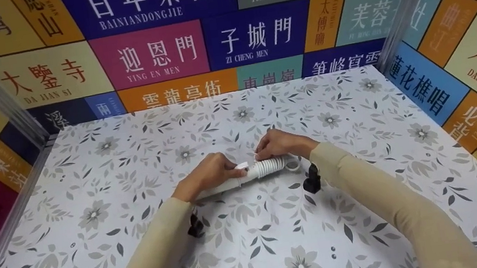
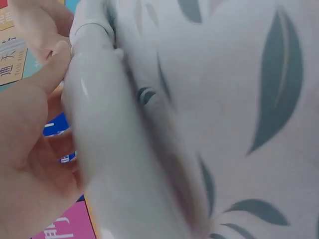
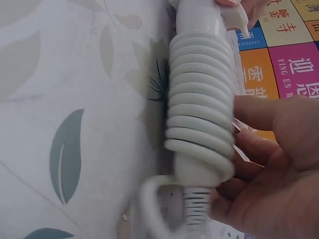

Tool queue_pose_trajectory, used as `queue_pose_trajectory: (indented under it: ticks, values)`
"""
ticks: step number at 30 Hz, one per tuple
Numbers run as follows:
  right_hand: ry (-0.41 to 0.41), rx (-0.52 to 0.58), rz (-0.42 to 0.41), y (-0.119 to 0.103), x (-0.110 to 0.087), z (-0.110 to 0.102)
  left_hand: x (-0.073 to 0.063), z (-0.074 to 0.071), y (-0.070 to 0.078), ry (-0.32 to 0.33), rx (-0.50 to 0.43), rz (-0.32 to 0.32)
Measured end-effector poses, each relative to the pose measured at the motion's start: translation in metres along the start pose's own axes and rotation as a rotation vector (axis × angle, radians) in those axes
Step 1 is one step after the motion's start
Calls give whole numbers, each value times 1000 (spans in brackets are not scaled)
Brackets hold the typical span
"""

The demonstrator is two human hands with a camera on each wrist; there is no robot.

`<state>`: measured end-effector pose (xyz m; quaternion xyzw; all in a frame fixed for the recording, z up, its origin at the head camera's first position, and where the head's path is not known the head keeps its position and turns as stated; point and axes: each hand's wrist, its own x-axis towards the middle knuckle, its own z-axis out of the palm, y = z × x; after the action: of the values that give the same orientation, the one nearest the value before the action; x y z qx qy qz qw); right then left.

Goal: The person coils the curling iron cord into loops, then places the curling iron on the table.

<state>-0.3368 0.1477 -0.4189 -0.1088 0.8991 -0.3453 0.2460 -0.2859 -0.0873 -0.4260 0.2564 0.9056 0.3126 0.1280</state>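
Observation:
A white curling iron lies slantwise over the table, its smooth barrel to the left. Its cord is wound in several tight coils around the handle, and a loop of it bows out at the handle's end. My left hand grips the iron from behind, thumb near the white lever. Just beyond the coils, my right hand has its fingers bent, the fingertips pinching a small white bit of the cord. In the right wrist view, that right hand is partly hidden behind the coiled handle.
A table covering with grey leaves and flowers spreads under both arms. Colourful panels with large characters stand behind the table and at both sides. A black wrist device hangs below the right cuff, another below the left.

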Motion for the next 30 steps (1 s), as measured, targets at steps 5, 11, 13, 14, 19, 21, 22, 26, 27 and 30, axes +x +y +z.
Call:
queue_pose_trajectory:
  ticks: [5,11,13,14,19,21,22,26,27,30]
  values:
    - [0,-25,11,1,2,-3,1,0,2,-21,-14,3]
    - [-1,42,17,0,1,-4,5,1,7,-8,-4,-56]
    - [8,55,18,0,1,-3,5,2,7,-7,-8,-64]
    - [17,52,17,1,0,-2,5,3,6,-5,-12,-62]
    - [53,32,38,5,0,1,5,5,5,-6,-43,-53]
    - [58,28,37,7,0,1,5,6,4,-8,-50,-53]
    - [61,29,32,7,0,1,4,6,4,-8,-51,-57]
    - [51,68,12,8,1,-1,4,4,3,-17,-48,-74]
    - [47,82,12,8,0,-2,4,4,3,-20,-45,-79]
    - [39,91,6,7,-1,-6,2,1,1,-19,-32,-103]
